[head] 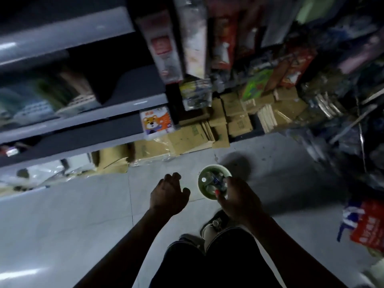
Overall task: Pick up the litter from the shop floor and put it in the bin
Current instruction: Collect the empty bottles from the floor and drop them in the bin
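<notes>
1. Two bare hands reach out over the grey floor (62, 225) of a shop aisle, seen from above.
2. The bin (214, 181), round and pale green, stands upright on the floor with its open mouth facing up; litter (216, 180) lies inside it, too blurred to tell its long axis.
3. The right hand (239, 198) hangs over the bin's near right rim, fingers curled downward; I cannot tell whether it grips anything.
4. The left hand (169, 194) hovers just left of the bin, fingers loosely spread and holding nothing.
5. A dark shoe (216, 223) shows below the bin.
6. Flattened cardboard (187, 140) lies along the foot of the grey shelves (83, 119) on the left.
7. A red bag (369, 227) sits at the right edge.
</notes>
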